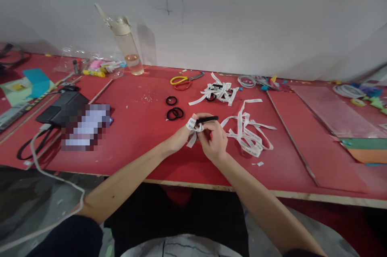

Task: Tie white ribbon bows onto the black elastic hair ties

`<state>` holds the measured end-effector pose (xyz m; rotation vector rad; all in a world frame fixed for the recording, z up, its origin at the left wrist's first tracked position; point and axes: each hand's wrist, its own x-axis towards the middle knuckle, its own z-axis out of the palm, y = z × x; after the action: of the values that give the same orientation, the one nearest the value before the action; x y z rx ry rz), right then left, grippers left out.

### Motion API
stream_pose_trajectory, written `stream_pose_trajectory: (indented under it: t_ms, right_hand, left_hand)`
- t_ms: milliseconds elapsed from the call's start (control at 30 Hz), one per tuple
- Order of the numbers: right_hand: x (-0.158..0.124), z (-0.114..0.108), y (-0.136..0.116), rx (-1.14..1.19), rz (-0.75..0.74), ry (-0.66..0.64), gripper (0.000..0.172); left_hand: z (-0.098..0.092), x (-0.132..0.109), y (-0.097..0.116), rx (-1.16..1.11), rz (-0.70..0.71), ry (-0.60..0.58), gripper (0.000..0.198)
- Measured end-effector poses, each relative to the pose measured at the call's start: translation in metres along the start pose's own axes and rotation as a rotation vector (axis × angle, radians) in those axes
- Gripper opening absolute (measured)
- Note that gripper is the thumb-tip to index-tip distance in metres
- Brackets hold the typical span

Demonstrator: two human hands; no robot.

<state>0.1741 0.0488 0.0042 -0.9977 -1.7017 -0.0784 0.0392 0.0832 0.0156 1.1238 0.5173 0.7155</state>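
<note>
Your left hand (180,137) and right hand (215,141) meet over the red table (136,136), close to its near edge and in front of your body. Your left fingers are closed on a short white printed ribbon (192,127), which bunches around the fingertips with a loose end hanging down below them. Your right hand is closed too, pinching a black band (207,119) that runs as a thin straight line from the ribbon across to the top of your right fingers. Band and ribbon touch at the left end; whether the ribbon is tied around the band, you cannot tell from here.

Just right of your right hand lies a loose tangle (248,133) of the same white ribbon, flat on the table. Farther back sits a second heap (220,91) of cut ribbon pieces with black bands among them. Three black rings (174,112) lie just beyond your left hand, two of them overlapping. Yellow-handled scissors (185,81) rest near the back edge, left of the heap. A clear bottle (129,47) stands against the wall, and a phone (86,126) lies well to your left with a cable (57,176) trailing off the table.
</note>
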Motion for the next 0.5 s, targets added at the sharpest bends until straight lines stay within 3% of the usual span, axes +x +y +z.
stream_pose_trajectory:
  t_ms: [300,500]
  right_hand:
    - [0.0,0.0,-0.007,0.009,0.105,0.023,0.006]
    - [0.001,0.004,-0.01,0.257,0.256,0.037,0.014]
  left_hand:
    - [0.0,-0.002,0.004,0.122,0.07,0.024,0.07]
    - [0.004,-0.001,0.011,0.088,0.06,0.095,0.067]
